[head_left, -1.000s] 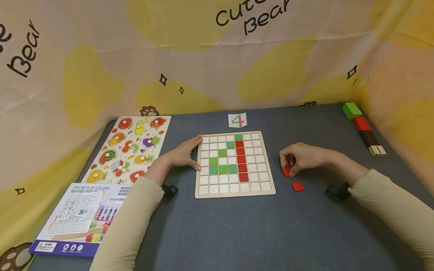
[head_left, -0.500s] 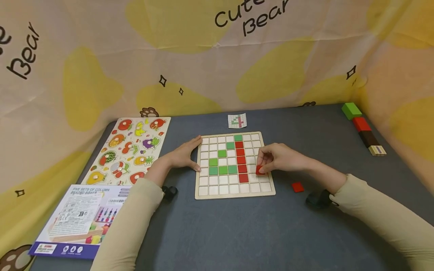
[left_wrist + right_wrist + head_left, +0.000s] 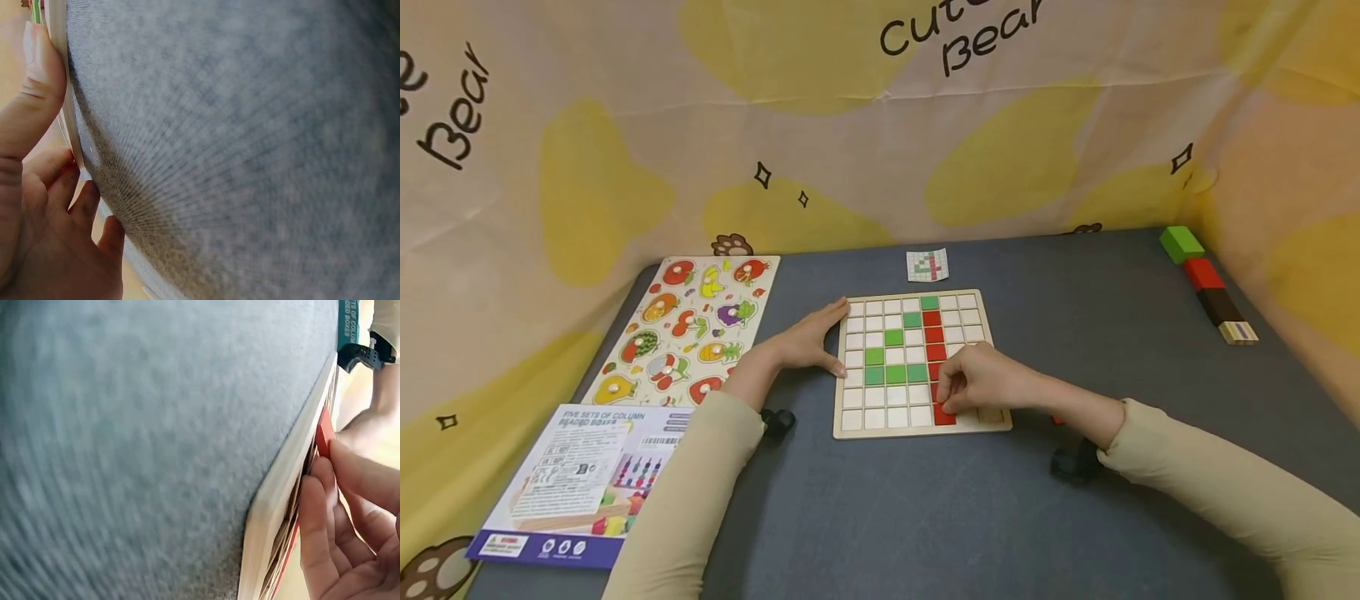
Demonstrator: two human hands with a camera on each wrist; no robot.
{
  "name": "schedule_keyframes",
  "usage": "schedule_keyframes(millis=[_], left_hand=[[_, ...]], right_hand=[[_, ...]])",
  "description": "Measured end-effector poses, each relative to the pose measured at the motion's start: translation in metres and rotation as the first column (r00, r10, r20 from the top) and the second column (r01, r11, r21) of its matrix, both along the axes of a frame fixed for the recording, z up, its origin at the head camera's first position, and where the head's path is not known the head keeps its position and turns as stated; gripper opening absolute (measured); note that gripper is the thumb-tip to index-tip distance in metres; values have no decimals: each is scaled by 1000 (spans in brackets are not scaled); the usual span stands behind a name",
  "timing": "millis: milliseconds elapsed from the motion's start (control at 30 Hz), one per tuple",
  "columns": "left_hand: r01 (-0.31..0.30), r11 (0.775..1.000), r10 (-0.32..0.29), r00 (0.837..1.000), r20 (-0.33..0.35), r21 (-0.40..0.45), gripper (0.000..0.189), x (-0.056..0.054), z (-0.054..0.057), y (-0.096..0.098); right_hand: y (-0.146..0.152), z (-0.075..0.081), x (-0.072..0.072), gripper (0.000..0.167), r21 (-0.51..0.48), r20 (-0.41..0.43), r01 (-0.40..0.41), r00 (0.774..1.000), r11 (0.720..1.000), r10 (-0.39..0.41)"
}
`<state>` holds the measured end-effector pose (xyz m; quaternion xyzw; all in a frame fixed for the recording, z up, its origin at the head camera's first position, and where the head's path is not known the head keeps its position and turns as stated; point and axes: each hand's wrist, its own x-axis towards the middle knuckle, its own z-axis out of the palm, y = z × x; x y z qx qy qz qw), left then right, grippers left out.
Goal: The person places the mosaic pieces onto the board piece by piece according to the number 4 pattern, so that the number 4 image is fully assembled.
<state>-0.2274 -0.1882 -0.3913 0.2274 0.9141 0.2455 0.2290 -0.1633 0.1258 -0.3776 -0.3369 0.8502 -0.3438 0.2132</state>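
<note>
A wooden grid board (image 3: 880, 433) lies on the table, its cells mostly white. Green tiles (image 3: 896, 374) form a diagonal and a short row, and a column of red tiles (image 3: 934, 335) runs beside them. My right hand (image 3: 992, 379) reaches over the board and pinches a red tile (image 3: 945, 417) at the column's lower end. In the right wrist view that tile (image 3: 324, 432) stands tilted at the fingertips, close over the grid. My left hand (image 3: 805, 340) rests along the board's left edge, thumb and fingers spread; the left wrist view shows its thumb (image 3: 47, 69) against the edge.
Another red tile (image 3: 1057, 420) peeks out beside my right wrist. A small pattern card (image 3: 927, 265) lies behind the board. At left are a fruit puzzle board (image 3: 700, 304) and a printed box (image 3: 572, 458). Coloured blocks (image 3: 1204, 273) line the right edge; a fabric backdrop stands behind.
My right hand has carried a red tile from the table at right leftward onto the board, to the foot of the red column. The left hand has stayed at the board's edge.
</note>
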Motion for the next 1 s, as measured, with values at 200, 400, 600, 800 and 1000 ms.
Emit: schedule_keyframes(millis=[200, 400, 600, 800, 1000], left_hand=[[7, 1000, -7, 1000, -8, 5, 113, 0, -1, 1], [14, 1000, -14, 1000, -9, 7, 113, -1, -1, 1], [26, 1000, -25, 1000, -17, 8, 113, -2, -1, 0], [10, 1000, -11, 1000, 3, 19, 114, 1, 2, -1], [3, 1000, -3, 1000, 9, 29, 115, 2, 2, 0]], right_hand=[[-1, -2, 6, 15, 27, -124, -34, 992, 999, 37], [23, 0, 1, 11, 34, -120, -57, 991, 998, 61], [78, 7, -13, 16, 84, -21, 9, 1000, 996, -7], [118, 9, -14, 30, 148, 116, 1, 993, 989, -19], [129, 3, -8, 39, 147, 159, -41, 987, 988, 17]])
